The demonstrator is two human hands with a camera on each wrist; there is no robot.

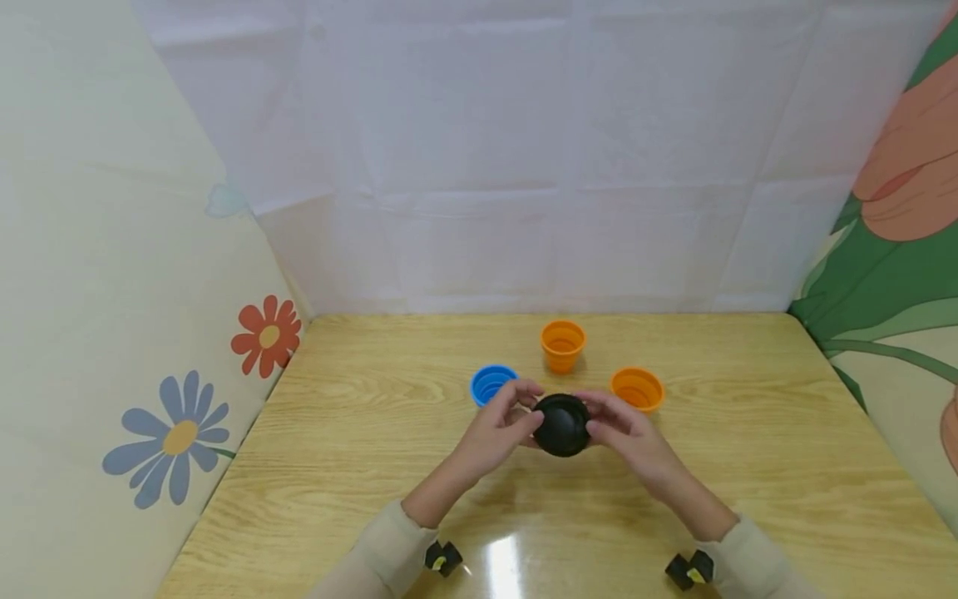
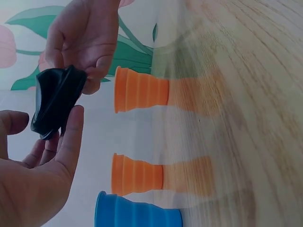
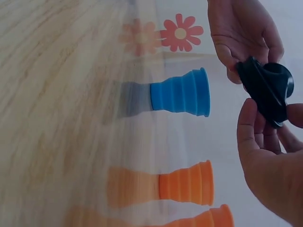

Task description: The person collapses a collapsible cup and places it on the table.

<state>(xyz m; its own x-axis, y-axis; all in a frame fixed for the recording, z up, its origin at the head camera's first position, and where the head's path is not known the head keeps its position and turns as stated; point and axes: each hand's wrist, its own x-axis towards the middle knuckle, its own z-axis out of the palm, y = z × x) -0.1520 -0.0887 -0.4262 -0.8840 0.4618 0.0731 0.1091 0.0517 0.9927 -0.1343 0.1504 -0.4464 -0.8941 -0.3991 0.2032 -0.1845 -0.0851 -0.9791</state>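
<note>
Between my two hands, raised off the table, is a black collapsible cup point(image 1: 561, 425), squashed nearly flat. My left hand point(image 1: 497, 426) grips its left edge, thumb on the near face and fingers behind. The right hand point(image 1: 633, 433) holds the opposite edge in a similar pinch. Seen side-on in the left wrist view, the black cup point(image 2: 57, 99) shows folded rings; its middle bulges out in the right wrist view. Just beyond my left hand stands an expanded blue cup point(image 1: 494, 384), partly covered by that hand. An orange cup point(image 1: 638, 389) stands behind my right hand.
Farther back, between those two cups, another orange cup point(image 1: 563, 346) stands upright on the wood-grain table point(image 1: 359, 433). A white cloth point(image 1: 464, 166) hangs along the table's back edge. Flower-printed panels point(image 1: 180, 437) flank both sides. Small black devices point(image 1: 443, 558) sit by the cuffs.
</note>
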